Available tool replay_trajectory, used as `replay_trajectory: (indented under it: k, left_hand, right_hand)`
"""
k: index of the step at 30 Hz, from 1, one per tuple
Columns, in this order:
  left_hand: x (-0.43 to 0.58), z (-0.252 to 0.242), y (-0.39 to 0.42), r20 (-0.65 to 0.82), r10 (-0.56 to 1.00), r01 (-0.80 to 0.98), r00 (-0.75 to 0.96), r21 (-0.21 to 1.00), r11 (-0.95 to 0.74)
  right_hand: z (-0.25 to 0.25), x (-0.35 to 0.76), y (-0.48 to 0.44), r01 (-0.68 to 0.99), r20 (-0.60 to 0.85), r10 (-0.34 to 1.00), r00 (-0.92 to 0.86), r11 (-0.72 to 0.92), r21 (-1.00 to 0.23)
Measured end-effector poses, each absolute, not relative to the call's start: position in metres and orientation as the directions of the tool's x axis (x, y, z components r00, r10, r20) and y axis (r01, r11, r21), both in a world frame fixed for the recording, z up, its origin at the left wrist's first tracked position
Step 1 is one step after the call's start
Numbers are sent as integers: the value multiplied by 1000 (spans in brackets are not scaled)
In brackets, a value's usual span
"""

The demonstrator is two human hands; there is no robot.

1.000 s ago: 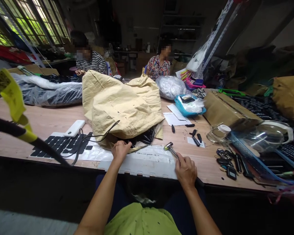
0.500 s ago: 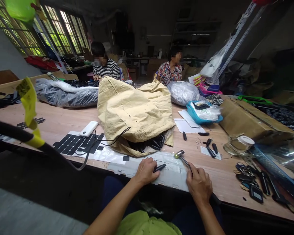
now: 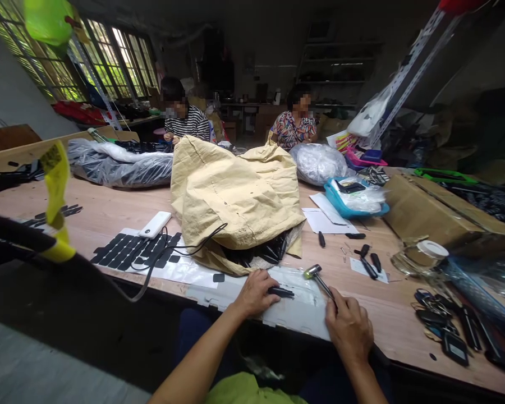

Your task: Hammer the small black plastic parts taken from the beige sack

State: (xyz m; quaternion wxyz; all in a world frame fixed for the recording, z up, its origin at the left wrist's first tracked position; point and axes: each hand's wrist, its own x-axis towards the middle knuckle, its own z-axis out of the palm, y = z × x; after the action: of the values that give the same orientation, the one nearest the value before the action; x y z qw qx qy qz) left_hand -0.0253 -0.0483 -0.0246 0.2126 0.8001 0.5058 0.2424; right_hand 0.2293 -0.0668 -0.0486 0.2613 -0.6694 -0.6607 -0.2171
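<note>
My left hand [image 3: 256, 294] is closed on a small black plastic piece [image 3: 281, 292], whose end sticks out to the right over a grey work sheet [image 3: 231, 297] at the table's front edge. What that piece is, I cannot make out. In my right hand [image 3: 350, 325] is a small hammer [image 3: 322, 282], gripped by its handle. Its head, with a yellowish face, is raised to the upper left, close to the sheet. Just behind my left hand lies a tan cloth sack [image 3: 235, 196], its mouth showing shiny black pieces [image 3: 261, 251].
Black handle-like parts [image 3: 368, 268] and white papers [image 3: 324, 220] lie right of the sack. Farther right are a glass jar [image 3: 416, 258], keys [image 3: 435, 317] and a cardboard box [image 3: 433, 207]. A power bank [image 3: 155, 224] with a cable lies left. Two people sit across the table.
The black piece under my left hand has turned to lie flatter on the sheet. My right hand still holds the hammer. The whole view has shifted slightly.
</note>
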Motion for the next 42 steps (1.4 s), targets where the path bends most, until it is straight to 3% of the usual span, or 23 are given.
replay_trajectory:
  k: [30, 42]
  left_hand:
    - [-20, -10, -64, 89, 917, 706, 389, 610, -359]
    - [-27, -9, -78, 38, 919, 714, 393, 617, -331]
  right_hand:
    - [-46, 235, -79, 993, 586, 806, 80, -10, -122]
    - [-45, 226, -93, 997, 520, 850, 82, -72, -40]
